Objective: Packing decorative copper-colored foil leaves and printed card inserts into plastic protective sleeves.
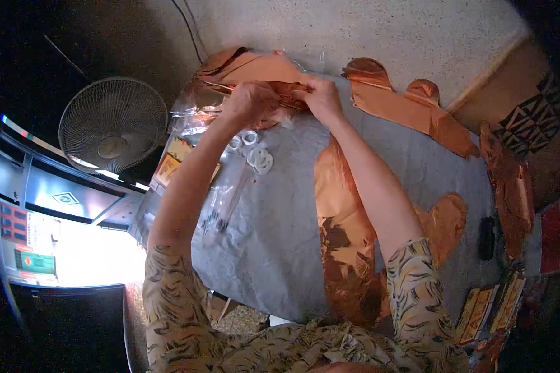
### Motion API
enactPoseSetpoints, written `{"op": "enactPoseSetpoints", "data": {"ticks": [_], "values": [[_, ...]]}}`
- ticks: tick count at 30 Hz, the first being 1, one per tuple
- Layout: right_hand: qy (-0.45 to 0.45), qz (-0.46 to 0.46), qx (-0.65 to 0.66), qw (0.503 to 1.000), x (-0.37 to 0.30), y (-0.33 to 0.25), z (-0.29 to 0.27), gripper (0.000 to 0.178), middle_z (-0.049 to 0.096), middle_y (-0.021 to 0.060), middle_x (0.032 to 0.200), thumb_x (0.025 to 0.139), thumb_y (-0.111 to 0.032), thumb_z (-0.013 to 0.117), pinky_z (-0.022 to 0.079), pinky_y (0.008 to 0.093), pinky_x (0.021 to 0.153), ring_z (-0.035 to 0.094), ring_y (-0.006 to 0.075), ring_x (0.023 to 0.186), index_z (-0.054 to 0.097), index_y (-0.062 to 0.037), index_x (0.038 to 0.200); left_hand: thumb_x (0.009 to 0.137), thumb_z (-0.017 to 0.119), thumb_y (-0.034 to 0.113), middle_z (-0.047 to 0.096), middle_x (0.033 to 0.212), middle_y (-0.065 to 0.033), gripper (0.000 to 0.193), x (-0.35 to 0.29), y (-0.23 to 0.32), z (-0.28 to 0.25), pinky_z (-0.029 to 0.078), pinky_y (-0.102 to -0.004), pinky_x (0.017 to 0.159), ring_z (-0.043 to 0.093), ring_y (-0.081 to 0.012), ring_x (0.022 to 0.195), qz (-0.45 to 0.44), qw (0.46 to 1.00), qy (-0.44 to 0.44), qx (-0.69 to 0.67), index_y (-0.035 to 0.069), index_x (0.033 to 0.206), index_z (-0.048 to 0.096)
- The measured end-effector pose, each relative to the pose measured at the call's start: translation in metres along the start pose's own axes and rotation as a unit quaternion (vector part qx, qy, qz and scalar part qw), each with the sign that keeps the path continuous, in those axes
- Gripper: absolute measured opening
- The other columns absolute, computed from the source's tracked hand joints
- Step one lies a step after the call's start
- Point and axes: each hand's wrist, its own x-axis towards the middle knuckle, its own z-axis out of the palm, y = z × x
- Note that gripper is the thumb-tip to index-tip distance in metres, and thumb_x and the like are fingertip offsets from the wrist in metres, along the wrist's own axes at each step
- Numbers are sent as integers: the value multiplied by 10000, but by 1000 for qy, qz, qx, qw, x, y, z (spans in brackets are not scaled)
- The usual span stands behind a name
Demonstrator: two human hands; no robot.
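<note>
At the far side of the table, both of my hands grip a bunched copper-coloured foil balloon (286,92), uninflated and creased. My left hand (250,102) has its fingers curled round the left part of it. Closed on the right part is my right hand (320,99). More flat copper foil (255,67) lies just beyond my hands, and crinkled clear plastic wrapping (196,112) sits beside my left hand. A long flat foil balloon (348,248) stretches toward me under my right forearm. To its right lies a rounded foil piece (451,221), partly covered by my arm.
The grey-covered table (267,230) carries white rings (260,160), a clear packet (227,199) and yellow-orange cards (168,166). Another foil balloon (410,115) lies along the back right, with more foil (510,186) at the right edge. A fan (112,124) stands left of the table.
</note>
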Motion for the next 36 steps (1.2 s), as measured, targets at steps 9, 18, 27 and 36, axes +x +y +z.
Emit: {"op": "enactPoseSetpoints", "data": {"ticks": [9,18,27,36], "values": [[-7,100,38,994,-2,-4,8,243,701,33,746,772,-194,822,486,280,601,604,85,661,737,-20,918,755,784,158,712,840,-116,154,-4,-16,5,528,-343,652,663,-269,707,-123,978,63,-155,50,855,740],[-43,128,115,984,-1,6,5,267,721,18,855,828,-199,786,502,261,645,613,74,715,737,-3,1002,831,705,276,690,926,-100,174,3,27,-2,533,-417,697,679,-322,807,-134,973,185,-27,124,915,710],[-11,141,249,958,-3,18,3,226,714,22,927,938,-175,643,501,248,751,625,80,834,731,0,1051,801,702,264,650,937,-58,157,-5,32,-3,524,-403,677,664,-305,817,-134,982,132,15,136,891,696],[-6,145,274,951,-9,-9,14,160,717,14,832,862,-128,701,501,281,727,632,104,786,741,-28,980,750,770,196,637,798,-102,162,-12,11,1,507,-387,655,650,-294,735,-132,979,147,-58,76,841,710]]}}
